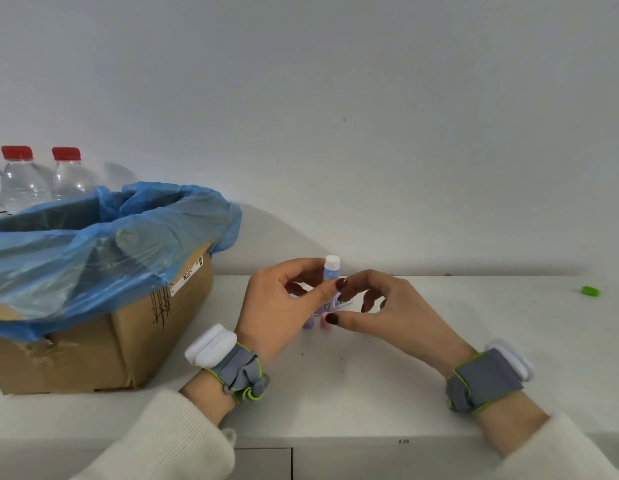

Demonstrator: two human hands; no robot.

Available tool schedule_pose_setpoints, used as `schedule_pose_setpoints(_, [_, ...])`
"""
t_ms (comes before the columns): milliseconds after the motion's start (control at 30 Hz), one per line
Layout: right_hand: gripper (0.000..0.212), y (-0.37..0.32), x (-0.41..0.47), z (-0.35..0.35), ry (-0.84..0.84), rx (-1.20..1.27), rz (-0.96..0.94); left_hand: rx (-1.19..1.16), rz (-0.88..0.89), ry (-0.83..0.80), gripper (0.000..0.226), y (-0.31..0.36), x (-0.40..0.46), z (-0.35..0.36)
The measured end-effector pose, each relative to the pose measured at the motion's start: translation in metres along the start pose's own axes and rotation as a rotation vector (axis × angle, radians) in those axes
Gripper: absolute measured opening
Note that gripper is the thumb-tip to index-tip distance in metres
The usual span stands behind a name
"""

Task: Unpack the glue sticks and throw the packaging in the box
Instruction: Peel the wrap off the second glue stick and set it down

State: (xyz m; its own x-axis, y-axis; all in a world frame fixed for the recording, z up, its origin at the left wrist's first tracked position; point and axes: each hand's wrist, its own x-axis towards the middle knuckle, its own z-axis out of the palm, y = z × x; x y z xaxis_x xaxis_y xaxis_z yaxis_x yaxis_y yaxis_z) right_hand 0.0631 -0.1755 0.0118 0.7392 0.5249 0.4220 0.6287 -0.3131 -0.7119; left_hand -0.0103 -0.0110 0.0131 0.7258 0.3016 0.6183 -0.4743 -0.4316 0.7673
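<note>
Cream sleeves [183, 441] sit closest to me, then the grey wrist straps [240, 372] with their white pods, both over the white bench [370, 386]. Just beyond the straps my left hand [276, 306] and right hand [387, 313] meet. My left grip is clenched on the glue sticks [330, 271]: thumb across the front, fingers behind, one blue stick with a white cap standing upright above my thumb. Below that thumb I can make out a lilac end and a pink end, so I judge it is a small bundle, though how many sticks I cannot tell. My right grip pinches the packaging [342, 303], a thin printed strip at the bundle's lower part, between thumb and forefinger; the other fingers are loosely curled.

What worries me is the peel. If I pull the wrap hard while my left grip holds only the middle, the loose sticks could slip out below, drop to the bench and roll. The film may also tear into scraps and cling to my fingers.

Off to the left of my left grip stands the cardboard box [134, 341], lined with a blue bag [93, 244] that droops over its rim; a light scrap tossed carelessly could land on that fold instead of inside. Behind the box are clear bottles [24, 181] with red caps. Far to the right of my right grip lies a small green object [591, 291].
</note>
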Motion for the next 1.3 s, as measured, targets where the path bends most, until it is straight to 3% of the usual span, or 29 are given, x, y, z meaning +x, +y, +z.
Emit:
schedule_pose_setpoints(233, [0.012,-0.004,-0.004,0.003,-0.041,0.214,-0.057,-0.172,-0.049,-0.100,0.024,0.009,-0.003,0.000])
schedule_pose_setpoints(433, [0.006,-0.008,-0.007,0.001,-0.167,0.385,-0.053,-0.163,-0.029,-0.112,0.024,0.011,-0.003,-0.001])
schedule_pose_setpoints(600, [0.015,-0.012,-0.010,0.000,-0.346,0.505,-0.033,-0.140,-0.005,-0.141,0.029,0.008,-0.003,-0.002])
schedule_pose_setpoints(733, [0.012,-0.014,-0.011,0.002,-0.404,0.478,-0.038,-0.136,0.006,-0.188,0.010,0.011,-0.005,0.000])
schedule_pose_setpoints(1000, [0.030,-0.007,-0.004,0.000,-0.183,0.546,0.087,-0.172,-0.009,-0.133,0.018,0.012,-0.004,-0.001])
schedule_pose_setpoints(1100, [0.034,-0.008,-0.005,0.000,-0.231,0.548,0.072,-0.162,-0.010,-0.134,0.024,0.011,-0.003,0.000])
schedule_pose_setpoints(1300, [0.015,-0.012,-0.010,0.001,-0.430,0.472,0.037,-0.189,-0.032,-0.210,0.025,0.008,-0.004,0.002])
